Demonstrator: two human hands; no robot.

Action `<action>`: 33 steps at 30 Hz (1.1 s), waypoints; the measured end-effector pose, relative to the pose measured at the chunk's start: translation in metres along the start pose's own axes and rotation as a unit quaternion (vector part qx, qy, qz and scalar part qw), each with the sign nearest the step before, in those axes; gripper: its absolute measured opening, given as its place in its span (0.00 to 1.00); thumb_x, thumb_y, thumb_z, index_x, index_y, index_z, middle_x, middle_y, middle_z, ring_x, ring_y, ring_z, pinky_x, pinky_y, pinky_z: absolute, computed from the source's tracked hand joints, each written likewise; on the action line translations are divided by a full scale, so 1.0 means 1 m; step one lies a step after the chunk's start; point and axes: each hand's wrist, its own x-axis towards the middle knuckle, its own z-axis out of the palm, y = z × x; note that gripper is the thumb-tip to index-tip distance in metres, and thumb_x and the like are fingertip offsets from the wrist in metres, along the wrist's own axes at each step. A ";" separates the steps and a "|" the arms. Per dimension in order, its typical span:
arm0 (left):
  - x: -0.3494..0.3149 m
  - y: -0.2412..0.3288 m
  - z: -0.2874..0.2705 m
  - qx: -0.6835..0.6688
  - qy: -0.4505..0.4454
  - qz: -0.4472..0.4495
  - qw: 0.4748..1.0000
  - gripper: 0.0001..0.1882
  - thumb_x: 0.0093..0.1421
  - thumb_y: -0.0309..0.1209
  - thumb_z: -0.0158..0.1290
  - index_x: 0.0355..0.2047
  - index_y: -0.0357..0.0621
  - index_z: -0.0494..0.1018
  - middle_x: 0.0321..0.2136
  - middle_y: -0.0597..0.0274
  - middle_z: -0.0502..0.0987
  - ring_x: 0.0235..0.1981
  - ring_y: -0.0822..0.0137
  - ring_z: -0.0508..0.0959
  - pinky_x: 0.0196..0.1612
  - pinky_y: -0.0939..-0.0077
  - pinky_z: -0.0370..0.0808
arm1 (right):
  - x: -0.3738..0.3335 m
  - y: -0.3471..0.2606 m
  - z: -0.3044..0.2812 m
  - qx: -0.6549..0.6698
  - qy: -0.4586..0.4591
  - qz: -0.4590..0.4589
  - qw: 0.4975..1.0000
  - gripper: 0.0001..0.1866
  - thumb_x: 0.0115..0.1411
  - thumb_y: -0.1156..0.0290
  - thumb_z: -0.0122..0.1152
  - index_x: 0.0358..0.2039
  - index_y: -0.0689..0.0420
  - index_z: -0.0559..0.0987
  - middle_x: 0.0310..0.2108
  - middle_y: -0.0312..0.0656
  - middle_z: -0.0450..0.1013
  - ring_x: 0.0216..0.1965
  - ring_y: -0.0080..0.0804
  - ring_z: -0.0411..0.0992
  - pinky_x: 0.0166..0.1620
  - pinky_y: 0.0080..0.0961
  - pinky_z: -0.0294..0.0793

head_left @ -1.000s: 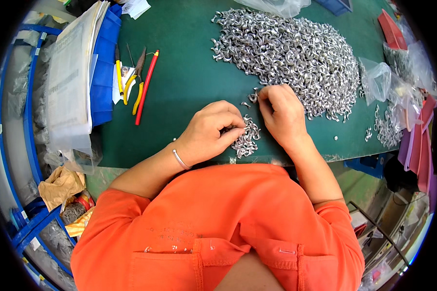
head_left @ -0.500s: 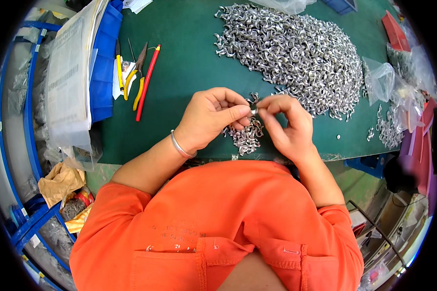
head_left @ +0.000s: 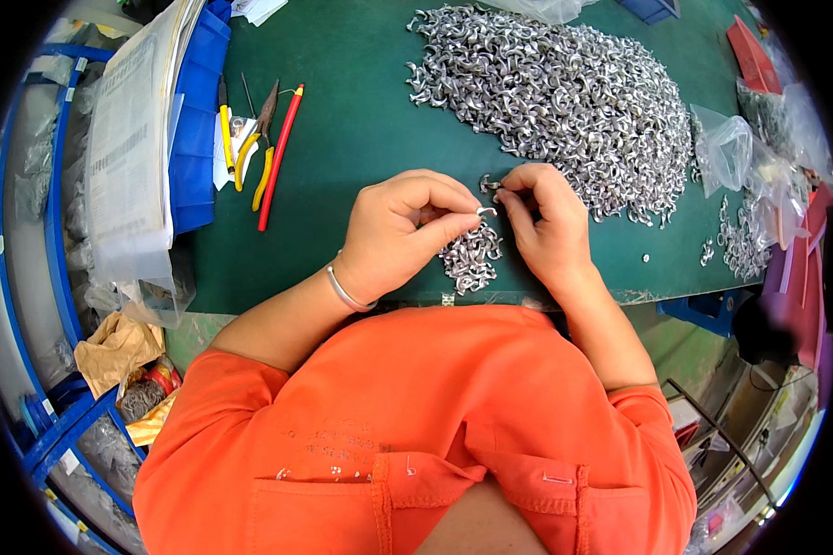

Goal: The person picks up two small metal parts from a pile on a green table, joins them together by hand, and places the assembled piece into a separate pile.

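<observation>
My left hand [head_left: 405, 227] pinches a small curved silver metal piece [head_left: 487, 211] between thumb and forefinger. Close beside it on the right, my right hand [head_left: 548, 220] has thumb and forefinger closed at another curved metal piece [head_left: 490, 184], whose far end sticks out past the fingertips. Below both hands, near the table's front edge, lies a small heap of such pieces [head_left: 470, 263]. A far larger pile of curved metal pieces [head_left: 565, 102] spreads over the table beyond my right hand.
On the green table [head_left: 352, 111], yellow-handled pliers [head_left: 265, 166] and a red pencil-like stick [head_left: 281, 157] lie left. A blue bin [head_left: 199, 129] with papers stands at the left edge. Plastic bags [head_left: 727, 153], loose pieces [head_left: 740, 245] and a red tray [head_left: 752, 57] sit right.
My hands have drawn slightly apart. My right fingers have moved up a little to the metal piece beyond the left fingertips; the left hand keeps its piece, now more exposed.
</observation>
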 end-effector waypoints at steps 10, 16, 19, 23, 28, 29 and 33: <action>0.002 -0.004 -0.010 0.266 -0.091 0.155 0.947 0.06 0.47 0.18 0.62 0.25 0.41 0.77 0.31 0.62 0.79 0.32 0.65 0.79 0.37 0.74 0.74 | -0.010 -0.007 -0.011 0.360 0.013 0.140 0.922 0.12 0.53 0.89 0.60 0.36 0.61 0.71 0.36 0.39 0.71 0.40 0.22 0.72 0.43 0.19 0.74; 0.002 0.002 -0.005 0.213 -0.079 0.055 0.972 0.05 0.52 0.21 0.60 0.30 0.39 0.77 0.30 0.62 0.79 0.32 0.71 0.78 0.36 0.79 0.74 | -0.010 -0.015 -0.010 0.405 0.012 0.103 0.908 0.13 0.53 0.91 0.58 0.36 0.62 0.70 0.35 0.41 0.70 0.39 0.25 0.71 0.44 0.21 0.74; 0.002 0.004 0.005 0.002 -0.034 -0.108 0.994 0.06 0.56 0.22 0.58 0.34 0.36 0.75 0.30 0.63 0.79 0.29 0.76 0.78 0.34 0.83 0.75 | -0.011 -0.017 -0.006 0.381 0.006 0.042 0.924 0.13 0.52 0.91 0.58 0.36 0.62 0.70 0.35 0.42 0.69 0.38 0.27 0.71 0.44 0.22 0.74; 0.004 0.003 0.003 -0.080 -0.046 -0.140 0.986 0.07 0.57 0.22 0.57 0.36 0.34 0.75 0.30 0.62 0.79 0.30 0.77 0.78 0.34 0.84 0.76 | -0.013 -0.019 -0.003 0.368 0.009 0.015 0.930 0.15 0.52 0.91 0.59 0.37 0.62 0.70 0.37 0.43 0.69 0.38 0.28 0.72 0.43 0.22 0.74; 0.001 0.001 -0.001 0.024 -0.053 -0.038 0.998 0.06 0.56 0.17 0.56 0.35 0.33 0.75 0.36 0.58 0.76 0.36 0.71 0.78 0.40 0.80 0.77 | -0.014 -0.023 -0.007 0.388 -0.015 0.069 0.919 0.17 0.52 0.90 0.59 0.40 0.62 0.69 0.39 0.43 0.68 0.41 0.28 0.72 0.45 0.23 0.75; 0.000 0.000 0.000 0.028 -0.051 -0.019 0.998 0.06 0.56 0.16 0.56 0.35 0.34 0.75 0.36 0.57 0.76 0.36 0.71 0.78 0.40 0.79 0.77 | -0.015 -0.022 -0.005 0.393 -0.015 0.066 0.917 0.17 0.52 0.90 0.59 0.40 0.62 0.69 0.39 0.43 0.67 0.42 0.28 0.72 0.45 0.23 0.75; 0.000 -0.006 0.006 0.015 0.008 0.046 0.999 0.06 0.52 0.18 0.60 0.31 0.38 0.76 0.31 0.61 0.78 0.32 0.72 0.79 0.35 0.81 0.77 | -0.016 -0.019 -0.001 0.418 0.000 0.040 0.908 0.18 0.52 0.91 0.59 0.41 0.62 0.69 0.43 0.44 0.66 0.43 0.29 0.72 0.46 0.24 0.75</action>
